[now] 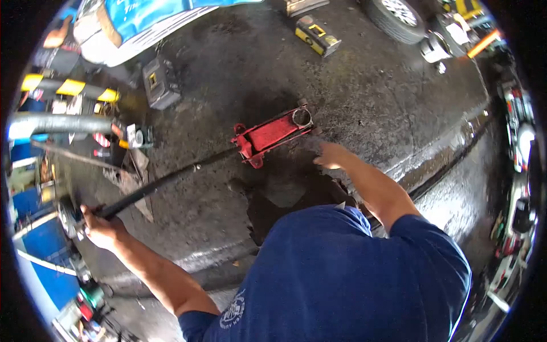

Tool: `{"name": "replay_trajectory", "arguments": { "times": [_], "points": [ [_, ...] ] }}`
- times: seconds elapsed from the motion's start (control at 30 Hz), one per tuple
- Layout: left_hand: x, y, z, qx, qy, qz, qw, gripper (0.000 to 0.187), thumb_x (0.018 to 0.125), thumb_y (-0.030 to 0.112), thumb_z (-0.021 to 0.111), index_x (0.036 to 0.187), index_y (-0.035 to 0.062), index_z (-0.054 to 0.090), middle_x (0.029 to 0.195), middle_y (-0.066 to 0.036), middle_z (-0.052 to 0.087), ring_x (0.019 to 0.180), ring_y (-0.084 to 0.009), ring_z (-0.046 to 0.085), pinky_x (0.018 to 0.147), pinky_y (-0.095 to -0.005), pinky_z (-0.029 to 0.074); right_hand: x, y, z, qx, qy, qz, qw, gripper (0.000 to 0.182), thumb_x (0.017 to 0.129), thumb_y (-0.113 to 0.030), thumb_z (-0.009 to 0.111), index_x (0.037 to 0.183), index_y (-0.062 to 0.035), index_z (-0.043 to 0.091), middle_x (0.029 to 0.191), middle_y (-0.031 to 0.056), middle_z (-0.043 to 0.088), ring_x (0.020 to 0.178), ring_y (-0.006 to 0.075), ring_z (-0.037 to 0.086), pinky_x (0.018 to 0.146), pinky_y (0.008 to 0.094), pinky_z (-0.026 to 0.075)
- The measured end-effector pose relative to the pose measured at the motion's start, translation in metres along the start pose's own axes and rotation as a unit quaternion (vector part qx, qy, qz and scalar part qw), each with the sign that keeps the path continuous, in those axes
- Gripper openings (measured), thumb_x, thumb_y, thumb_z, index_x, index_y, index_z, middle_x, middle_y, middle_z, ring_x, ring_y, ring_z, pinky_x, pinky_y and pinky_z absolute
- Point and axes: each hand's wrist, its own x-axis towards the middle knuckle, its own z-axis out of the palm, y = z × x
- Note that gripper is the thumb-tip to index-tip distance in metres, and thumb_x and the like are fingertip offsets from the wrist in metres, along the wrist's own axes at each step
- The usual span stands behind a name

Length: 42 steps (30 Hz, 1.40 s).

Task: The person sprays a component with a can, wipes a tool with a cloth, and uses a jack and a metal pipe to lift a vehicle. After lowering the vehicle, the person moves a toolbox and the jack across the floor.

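A red floor jack [272,132] lies on the dark, stained floor in the middle of the view, with a round saddle at its right end. Its long black handle [165,182] runs down to the left. My left hand [101,228] is wrapped round the far end of that handle. To the lower right of the jack, my right hand [331,156] hangs in the air close to its right end, not visibly touching it. The fingers of that hand are partly blurred, and whether they hold anything is too small to tell.
A grey toolbox [160,82] and a yellow-black toolbox [317,36] stand beyond the jack. A wheel [394,20] is at the upper right. A vehicle with a blue cover [154,20] is at the upper left, near another person's arm. Cluttered equipment lines the left edge.
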Motion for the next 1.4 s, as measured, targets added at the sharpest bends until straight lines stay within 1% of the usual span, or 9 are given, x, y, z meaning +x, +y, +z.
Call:
{"name": "replay_trajectory", "arguments": {
  "times": [0.13, 0.23, 0.33, 0.43, 0.73, 1.0, 1.03, 1.13, 1.4],
  "points": [
    [-0.005, 0.064, -0.016, -0.508, 0.049, -0.309, 0.802, 0.022, 0.087, 0.023, 0.067, 0.081, 0.0024, 0.065, 0.069, -0.011, 0.065, 0.061, -0.0231, 0.060, 0.066, -0.0374, 0.049, 0.015, 0.203, 0.058, -0.156, -0.013, -0.047, 0.986, 0.049, 0.094, -0.034, 0.053, 0.135, -0.0087, 0.047, 0.117, 0.0168, 0.062, 0.115, 0.0302, 0.057, 0.101, 0.0414, 0.041],
    [-0.011, 0.119, -0.025, -0.553, 0.093, -0.282, 0.778, 0.021, 0.081, 0.017, 0.073, 0.080, 0.0013, 0.059, 0.068, -0.010, 0.060, 0.058, -0.0210, 0.056, 0.060, -0.0348, 0.047, 0.013, 0.315, 0.085, -0.413, -0.032, -0.188, 0.891, 0.045, 0.097, -0.033, 0.047, 0.136, -0.0092, 0.045, 0.107, 0.0139, 0.068, 0.113, 0.0247, 0.058, 0.105, 0.0375, 0.038],
    [-0.008, 0.139, -0.031, -0.501, 0.119, -0.230, 0.826, 0.019, 0.081, 0.015, 0.073, 0.081, 0.0018, 0.059, 0.068, -0.009, 0.059, 0.059, -0.0201, 0.056, 0.061, -0.0345, 0.047, 0.012, 0.369, 0.103, -0.410, 0.077, -0.264, 0.870, 0.046, 0.091, -0.029, 0.062, 0.130, -0.0064, 0.051, 0.100, 0.0157, 0.068, 0.094, 0.0229, 0.065, 0.084, 0.0347, 0.051],
    [-0.004, 0.132, -0.023, -0.475, 0.105, -0.239, 0.841, 0.016, 0.082, 0.015, 0.070, 0.078, 0.0024, 0.061, 0.069, -0.008, 0.059, 0.062, -0.0191, 0.056, 0.061, -0.0344, 0.047, 0.017, 0.385, 0.117, 0.199, 0.063, -0.028, 0.978, 0.050, 0.087, -0.024, 0.069, 0.130, -0.0038, 0.052, 0.099, 0.0174, 0.067, 0.089, 0.0210, 0.065, 0.066, 0.0326, 0.052],
    [-0.032, -0.006, -0.019, -0.369, 0.107, -0.308, 0.871, 0.033, 0.088, 0.026, 0.061, 0.072, -0.0025, 0.066, 0.069, -0.010, 0.061, 0.063, -0.0206, 0.057, 0.067, -0.0351, 0.048, 0.012, 0.367, 0.038, -0.106, 0.003, 0.025, 0.994, 0.048, 0.087, -0.023, 0.069, 0.128, -0.0035, 0.052, 0.101, 0.0157, 0.067, 0.089, 0.0193, 0.064, 0.071, 0.0329, 0.050],
    [-0.136, -0.008, -0.048, -0.157, 0.182, -0.435, 0.867, 0.035, 0.084, 0.029, 0.065, 0.072, -0.0037, 0.065, 0.077, -0.012, 0.062, 0.068, -0.0239, 0.057, 0.067, -0.0426, 0.049, 0.044, 0.286, -0.083, 0.101, 0.177, 0.060, 0.977, 0.051, 0.086, -0.023, 0.071, 0.128, -0.0027, 0.052, 0.103, 0.0144, 0.066, 0.088, 0.0182, 0.062, 0.072, 0.0327, 0.048],
    [-0.146, 0.017, -0.050, -0.361, 0.280, -0.492, 0.741, 0.035, 0.085, 0.029, 0.065, 0.067, -0.0014, 0.063, 0.072, -0.010, 0.060, 0.065, -0.0231, 0.055, 0.066, -0.0422, 0.048, 0.044, 0.274, -0.088, 0.149, 0.185, 0.035, 0.971, 0.054, 0.086, -0.031, 0.069, 0.128, -0.0016, 0.051, 0.109, 0.0162, 0.065, 0.097, 0.0246, 0.062, 0.081, 0.0360, 0.049],
    [-0.209, 0.037, -0.026, -0.487, 0.224, -0.212, 0.817, 0.019, 0.088, 0.021, 0.059, 0.089, 0.0025, 0.056, 0.083, -0.010, 0.058, 0.079, -0.0198, 0.059, 0.073, -0.0332, 0.052, 0.045, 0.227, -0.096, 0.210, 0.154, -0.018, 0.965, 0.062, 0.085, -0.040, 0.069, 0.130, -0.0011, 0.050, 0.116, 0.0176, 0.064, 0.108, 0.0315, 0.062, 0.090, 0.0390, 0.050],
    [-0.075, 0.163, -0.021, -0.718, -0.245, 0.087, 0.645, 0.048, 0.065, 0.019, 0.085, 0.104, 0.0049, 0.062, 0.104, -0.015, 0.064, 0.103, -0.0283, 0.059, 0.093, -0.0480, 0.044, -0.039, -0.103, -0.137, 0.052, 0.195, -0.494, 0.846, 0.089, 0.074, -0.037, 0.077, 0.143, -0.0017, 0.033, 0.141, 0.0236, 0.040, 0.133, 0.0389, 0.036, 0.112, 0.0462, 0.029]
  ]
}}
